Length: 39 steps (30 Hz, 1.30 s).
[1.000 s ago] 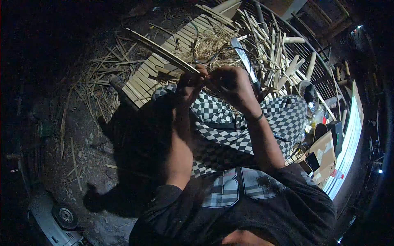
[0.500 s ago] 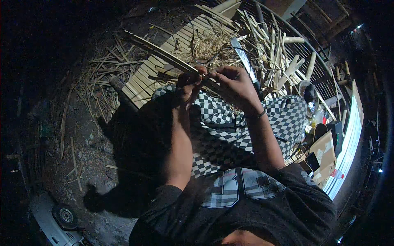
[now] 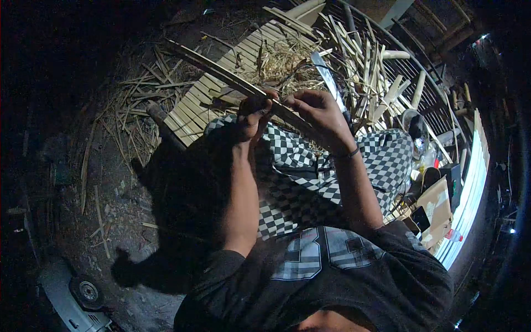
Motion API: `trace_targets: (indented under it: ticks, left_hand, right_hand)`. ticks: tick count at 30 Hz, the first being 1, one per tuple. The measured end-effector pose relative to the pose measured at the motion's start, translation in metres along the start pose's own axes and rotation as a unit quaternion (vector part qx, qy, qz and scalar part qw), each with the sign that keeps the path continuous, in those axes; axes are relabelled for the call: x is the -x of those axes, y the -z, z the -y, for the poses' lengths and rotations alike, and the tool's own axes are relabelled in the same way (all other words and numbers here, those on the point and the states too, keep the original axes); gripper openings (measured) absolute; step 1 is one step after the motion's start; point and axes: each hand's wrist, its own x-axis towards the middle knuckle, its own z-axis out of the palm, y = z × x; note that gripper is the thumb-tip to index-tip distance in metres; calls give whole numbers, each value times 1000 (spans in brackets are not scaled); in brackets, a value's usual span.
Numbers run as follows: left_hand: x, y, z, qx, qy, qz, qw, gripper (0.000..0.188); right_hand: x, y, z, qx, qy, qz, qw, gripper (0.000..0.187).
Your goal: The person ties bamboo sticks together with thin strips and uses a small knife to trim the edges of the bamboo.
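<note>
A long, narrow bamboo strip (image 3: 213, 67) slants from the upper left down toward my lap, with a dark gap along part of its length. My left hand (image 3: 254, 117) is closed around it, thumb on the near side. My right hand (image 3: 323, 117) is closed too, thumb and forefinger pinched at the strip's lower part, which runs on beneath the palm. Whether a thin sliver sits in that pinch is too small to tell. Beyond my right hand a knife with a broad, pale blade (image 3: 327, 77) lies among shavings, its dark handle partly covered by my wrist.
A slatted bamboo platform (image 3: 182, 116) lies ahead, bearing curly shavings (image 3: 285, 58). Split bamboo pieces (image 3: 359, 66) pile up at the far right, more offcuts (image 3: 146, 91) at the left. Cardboard (image 3: 437, 213) and a corrugated sheet (image 3: 467, 193) are at right. A toy-like vehicle (image 3: 74, 299) stands lower left.
My right fingertips have shifted slightly to the right along the strip, away from my left hand. The left hand and strip have barely moved.
</note>
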Motion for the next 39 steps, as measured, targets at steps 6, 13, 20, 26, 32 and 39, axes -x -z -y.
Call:
trace_targets:
  ticks: [6, 13, 20, 26, 32, 39]
  left_hand:
    - [-3, -5, 1, -7, 14, 2, 1000, 18]
    - [-4, 8, 11, -78, 7, -17, 997, 19]
    - [-7, -5, 15, -7, 16, -13, 1000, 20]
    - [-5, 10, 11, -114, 8, -22, 993, 20]
    - [-6, -8, 0, -217, 13, -21, 976, 20]
    - [-6, 29, 28, -126, 20, 0, 992, 20]
  right_hand:
    - [-10, 1, -25, 6, 78, -33, 996, 21]
    - [-4, -12, -12, 84, 129, -86, 984, 19]
    - [-1, -12, -10, 220, 238, -165, 932, 10]
    - [-4, -23, -10, 122, 209, -156, 958, 17]
    - [-1, -17, -4, 156, 276, -154, 936, 17]
    - [6, -26, 0, 253, 275, -171, 912, 22]
